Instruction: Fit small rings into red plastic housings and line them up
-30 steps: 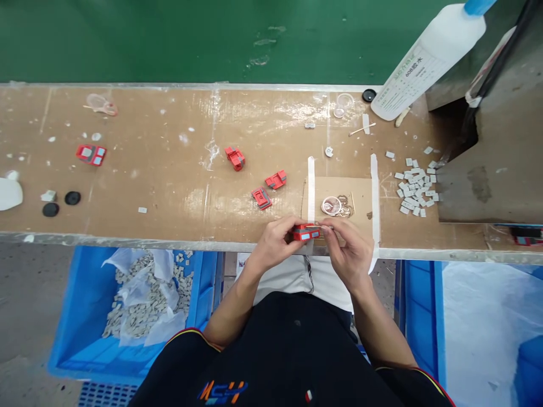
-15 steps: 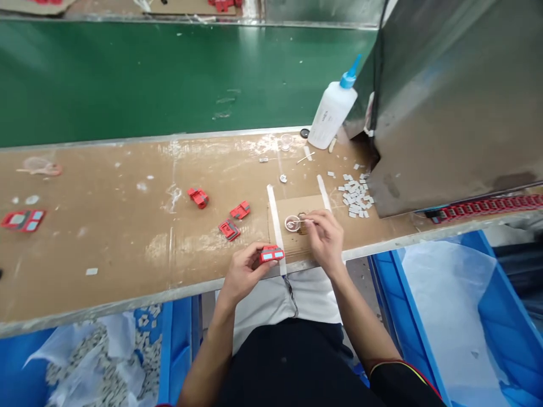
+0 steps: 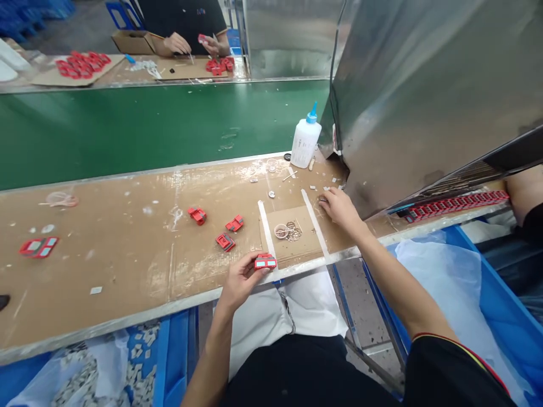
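Note:
My left hand [image 3: 238, 281] holds a red part with two pale windows [image 3: 265, 262] at the table's front edge. My right hand [image 3: 339, 208] reaches over the small pale pieces near the metal housing, fingertips down on the cardboard and pressed together; what they hold, if anything, is too small to name. Between my hands a small round cup [image 3: 280, 231] stands on a cardboard sheet [image 3: 297, 257] beside wet-looking ring marks and a thin stick. Three red parts, one of them here [image 3: 225, 242], lie left of the sheet.
A white bottle with a blue nozzle [image 3: 305, 143] stands at the back. A metal housing [image 3: 407, 102] rises on the right, with a red row [image 3: 458, 206] beside it. Blue bins [image 3: 173, 350] sit below. Across the green belt [image 3: 169, 124], another person's hands hold a red part.
My right hand has moved from the cup to the right, towards the pale pieces, and the stick now lies by the cup. The view has tilted up, showing the person opposite.

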Demonstrator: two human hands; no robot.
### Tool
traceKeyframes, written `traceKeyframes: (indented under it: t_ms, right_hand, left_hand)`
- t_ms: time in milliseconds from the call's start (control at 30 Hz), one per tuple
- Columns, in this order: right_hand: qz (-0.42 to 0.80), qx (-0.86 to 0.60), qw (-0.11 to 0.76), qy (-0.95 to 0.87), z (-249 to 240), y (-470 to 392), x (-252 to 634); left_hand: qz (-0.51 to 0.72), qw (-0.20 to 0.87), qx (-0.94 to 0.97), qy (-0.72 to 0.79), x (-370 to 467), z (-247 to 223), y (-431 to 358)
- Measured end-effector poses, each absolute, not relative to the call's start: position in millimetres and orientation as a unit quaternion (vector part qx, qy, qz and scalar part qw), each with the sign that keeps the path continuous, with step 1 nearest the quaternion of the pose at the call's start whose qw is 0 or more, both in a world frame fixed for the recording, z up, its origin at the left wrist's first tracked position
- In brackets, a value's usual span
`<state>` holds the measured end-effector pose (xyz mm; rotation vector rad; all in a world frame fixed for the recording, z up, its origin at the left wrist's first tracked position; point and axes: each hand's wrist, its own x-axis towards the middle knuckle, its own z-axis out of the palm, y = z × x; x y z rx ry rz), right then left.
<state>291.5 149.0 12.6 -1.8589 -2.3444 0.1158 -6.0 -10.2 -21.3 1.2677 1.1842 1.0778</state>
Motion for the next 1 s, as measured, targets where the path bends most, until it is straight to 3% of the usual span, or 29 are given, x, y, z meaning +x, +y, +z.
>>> traceKeyframes:
  t_ms: [67,233,300,433,500,667,833,1000]
  right_hand:
    - [0.029,-0.613,0.037,-0.789,15.0,158.9,286.5]
    - [0.017,-0.593,0.046,-0.804,23.4,158.1,281.2]
    - [0.005,-0.575,0.119,-0.809,28.4,140.6,283.2]
    - [-0.003,-0.502,0.379,-0.777,39.1,80.1,279.4]
    - [0.046,-0.480,0.414,-0.772,41.3,49.9,270.2]
    - [0.231,-0.440,0.427,-0.756,24.3,6.7,232.8]
    - [0.409,-0.437,0.376,-0.707,17.5,-0.9,205.6]
    - [0.443,-0.429,0.351,-0.705,32.5,3.0,198.4]
  left_hand:
    - [0.455,0.510,0.536,0.495,-4.2,-21.8,-13.2]
    - [0.458,0.502,0.547,0.489,-4.4,-22.4,-16.0]
    - [0.450,0.511,0.563,0.468,-7.3,-21.3,-15.5]
    - [0.418,0.549,0.602,0.402,-14.0,-18.8,-13.7]
    - [0.408,0.574,0.594,0.389,-15.6,-18.7,-13.6]
    - [0.405,0.616,0.557,0.383,-15.6,-18.2,-15.3]
    - [0.377,0.559,0.618,0.404,-15.8,-17.4,-13.6]
    - [0.410,0.497,0.656,0.393,-15.3,-23.0,-12.3]
